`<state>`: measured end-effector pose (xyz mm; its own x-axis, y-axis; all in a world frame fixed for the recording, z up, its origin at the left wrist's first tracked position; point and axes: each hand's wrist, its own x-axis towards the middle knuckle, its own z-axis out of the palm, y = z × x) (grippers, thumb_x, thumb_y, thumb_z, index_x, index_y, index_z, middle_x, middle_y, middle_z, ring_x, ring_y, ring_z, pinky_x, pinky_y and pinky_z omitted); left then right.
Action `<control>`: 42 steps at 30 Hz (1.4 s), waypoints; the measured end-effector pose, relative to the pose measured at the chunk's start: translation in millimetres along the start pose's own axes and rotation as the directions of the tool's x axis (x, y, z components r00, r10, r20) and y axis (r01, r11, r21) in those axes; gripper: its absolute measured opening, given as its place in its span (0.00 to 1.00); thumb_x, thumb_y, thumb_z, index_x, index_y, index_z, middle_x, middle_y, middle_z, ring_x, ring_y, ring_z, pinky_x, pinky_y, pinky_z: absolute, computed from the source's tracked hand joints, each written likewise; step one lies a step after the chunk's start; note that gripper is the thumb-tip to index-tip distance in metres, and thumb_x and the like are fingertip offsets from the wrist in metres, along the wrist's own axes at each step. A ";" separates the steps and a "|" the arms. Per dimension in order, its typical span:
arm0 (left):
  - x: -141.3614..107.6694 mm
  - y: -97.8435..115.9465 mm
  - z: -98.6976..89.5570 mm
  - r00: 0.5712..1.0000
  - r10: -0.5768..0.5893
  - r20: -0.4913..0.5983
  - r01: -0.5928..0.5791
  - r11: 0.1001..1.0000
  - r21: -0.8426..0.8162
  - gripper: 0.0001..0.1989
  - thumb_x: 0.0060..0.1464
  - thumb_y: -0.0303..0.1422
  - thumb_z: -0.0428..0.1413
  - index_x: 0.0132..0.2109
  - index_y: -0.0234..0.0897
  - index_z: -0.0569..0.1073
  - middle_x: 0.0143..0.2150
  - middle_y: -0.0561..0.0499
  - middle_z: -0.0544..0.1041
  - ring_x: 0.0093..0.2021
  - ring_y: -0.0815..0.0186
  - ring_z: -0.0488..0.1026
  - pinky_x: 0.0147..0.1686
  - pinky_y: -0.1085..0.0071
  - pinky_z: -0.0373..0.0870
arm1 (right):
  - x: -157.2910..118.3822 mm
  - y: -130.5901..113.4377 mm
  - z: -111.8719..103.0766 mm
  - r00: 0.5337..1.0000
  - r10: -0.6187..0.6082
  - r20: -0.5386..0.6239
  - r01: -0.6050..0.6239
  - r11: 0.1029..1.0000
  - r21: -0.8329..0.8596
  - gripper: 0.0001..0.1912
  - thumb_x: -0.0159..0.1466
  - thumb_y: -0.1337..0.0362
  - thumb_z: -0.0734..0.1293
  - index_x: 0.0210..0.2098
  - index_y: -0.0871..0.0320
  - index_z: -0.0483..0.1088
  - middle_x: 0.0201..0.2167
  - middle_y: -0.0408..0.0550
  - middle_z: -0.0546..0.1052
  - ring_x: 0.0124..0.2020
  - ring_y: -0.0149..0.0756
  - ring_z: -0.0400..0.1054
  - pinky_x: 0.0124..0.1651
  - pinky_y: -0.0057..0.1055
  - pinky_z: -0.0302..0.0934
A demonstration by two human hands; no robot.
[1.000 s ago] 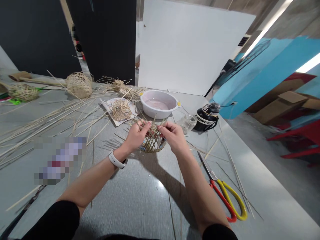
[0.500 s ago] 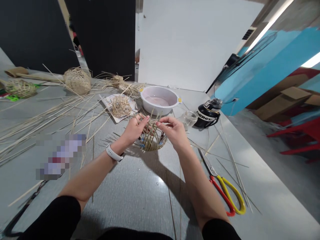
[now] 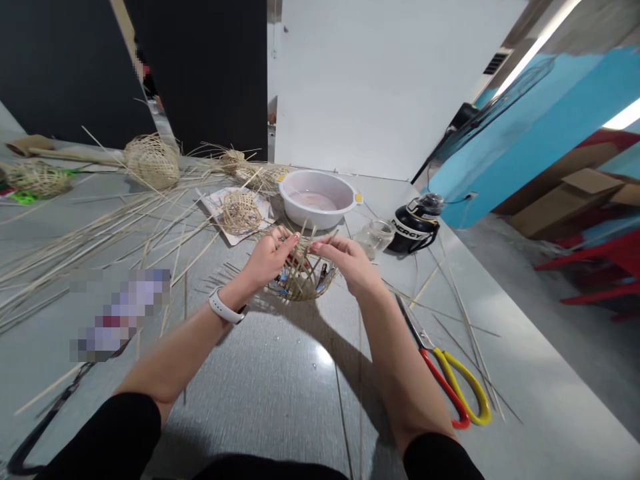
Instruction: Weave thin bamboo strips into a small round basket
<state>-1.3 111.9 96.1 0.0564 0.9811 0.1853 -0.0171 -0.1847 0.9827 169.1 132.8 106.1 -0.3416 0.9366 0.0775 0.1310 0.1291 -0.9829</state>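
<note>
Between my hands is a small, partly woven basket (image 3: 303, 283) of thin greenish-tan strips, with a few clips around its side. My left hand (image 3: 273, 255) is closed on the basket's upper left part, thumb pressed against the strips. On the other side my right hand (image 3: 345, 260) pinches strips at the upper right between thumb and fingers. Strip ends poke up between the two hands. Fingers hide part of the weave. The basket's shadow falls on the grey table (image 3: 240, 393) below.
A white basin (image 3: 320, 213) of water stands behind the basket. Right of it are a glass jar (image 3: 377, 237) and a black bottle (image 3: 413, 227). Large scissors (image 3: 440, 363) lie at the right. A woven ball (image 3: 240, 212) rests on paper; loose strips (image 3: 110, 233) cover the left.
Both hands stay on the basket in nearly the same place. The strips between them have shifted slightly, and the right fingers have moved a little. The view has moved slightly.
</note>
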 end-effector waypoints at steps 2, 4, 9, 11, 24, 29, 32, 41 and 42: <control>-0.7 -0.6 0.4 1.000 0.001 -0.002 -0.001 1.000 0.010 0.16 0.59 0.45 0.57 0.32 0.36 0.66 0.23 0.52 0.76 0.23 0.67 0.76 0.26 0.73 0.72 | -0.5 1.3 -0.4 0.999 0.011 0.034 -0.012 0.999 0.030 0.13 0.56 0.53 0.71 0.29 0.56 0.72 0.26 0.42 0.74 0.31 0.33 0.66 0.37 0.33 0.59; -1.0 -1.1 -0.1 1.000 -0.005 0.011 0.005 1.000 0.002 0.16 0.59 0.45 0.57 0.34 0.36 0.67 0.23 0.52 0.77 0.23 0.67 0.76 0.25 0.73 0.72 | -0.8 2.7 -1.0 0.999 0.010 0.033 -0.012 0.999 0.043 0.14 0.55 0.52 0.72 0.29 0.57 0.72 0.25 0.41 0.73 0.29 0.32 0.64 0.35 0.32 0.58; -2.0 -1.0 -1.7 0.996 -0.036 0.079 0.039 0.999 -0.034 0.16 0.59 0.46 0.56 0.36 0.36 0.66 0.23 0.52 0.78 0.21 0.66 0.76 0.24 0.72 0.72 | -2.0 2.0 -0.4 0.997 -0.005 0.075 -0.002 0.996 0.090 0.15 0.53 0.51 0.74 0.30 0.56 0.73 0.26 0.42 0.74 0.28 0.31 0.64 0.34 0.32 0.58; -2.0 -0.5 -1.6 0.996 -0.038 0.085 0.041 0.999 -0.033 0.16 0.60 0.46 0.56 0.37 0.36 0.66 0.24 0.52 0.78 0.21 0.66 0.76 0.24 0.72 0.73 | -2.3 1.8 1.3 0.998 -0.011 0.063 0.003 0.993 0.117 0.16 0.53 0.51 0.74 0.28 0.56 0.72 0.25 0.41 0.74 0.27 0.31 0.63 0.33 0.31 0.57; -0.9 13.2 -15.3 1.000 0.011 -0.008 -0.012 0.999 -0.044 0.14 0.61 0.43 0.55 0.36 0.38 0.65 0.25 0.51 0.78 0.23 0.65 0.78 0.27 0.70 0.75 | -2.2 -1.8 4.5 0.987 0.001 -0.160 0.031 0.980 0.195 0.15 0.49 0.53 0.76 0.24 0.55 0.70 0.23 0.41 0.72 0.27 0.32 0.61 0.34 0.32 0.55; -0.8 11.2 -12.3 0.995 -0.035 0.090 0.034 0.999 0.012 0.12 0.62 0.39 0.54 0.34 0.38 0.64 0.22 0.53 0.75 0.20 0.66 0.75 0.23 0.72 0.71 | -1.4 -1.4 9.2 0.995 0.052 -0.086 -0.034 0.979 0.200 0.09 0.50 0.59 0.73 0.25 0.56 0.72 0.26 0.42 0.75 0.33 0.34 0.68 0.44 0.35 0.60; -1.1 7.6 -8.5 0.995 0.000 0.097 -0.006 0.998 0.059 0.13 0.62 0.39 0.54 0.32 0.37 0.65 0.23 0.52 0.75 0.22 0.68 0.75 0.24 0.73 0.71 | -1.7 -1.1 10.9 0.999 0.039 -0.017 -0.034 0.967 0.252 0.08 0.52 0.58 0.71 0.27 0.56 0.74 0.30 0.44 0.77 0.36 0.36 0.70 0.46 0.36 0.61; -1.6 5.4 -9.1 0.995 0.090 0.043 -0.094 0.989 0.111 0.14 0.61 0.41 0.54 0.31 0.37 0.69 0.29 0.50 0.75 0.28 0.68 0.75 0.28 0.73 0.73 | -2.3 1.6 12.5 0.989 0.014 -0.144 0.015 0.980 0.198 0.16 0.48 0.51 0.76 0.24 0.55 0.72 0.24 0.43 0.76 0.30 0.35 0.67 0.40 0.36 0.61; -1.5 6.9 -10.6 0.994 0.109 0.020 -0.110 0.986 0.123 0.15 0.61 0.41 0.54 0.30 0.36 0.70 0.30 0.49 0.75 0.29 0.67 0.76 0.30 0.73 0.74 | -2.3 1.2 12.3 0.987 0.009 -0.161 0.023 0.980 0.198 0.15 0.48 0.52 0.76 0.23 0.55 0.72 0.24 0.44 0.76 0.30 0.35 0.67 0.39 0.36 0.61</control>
<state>-12.1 109.8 102.5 0.0744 0.9538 0.2912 0.0994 -0.2976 0.9495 158.6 126.8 102.7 -0.1865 0.9779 0.0945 -0.0639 0.0839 -0.9944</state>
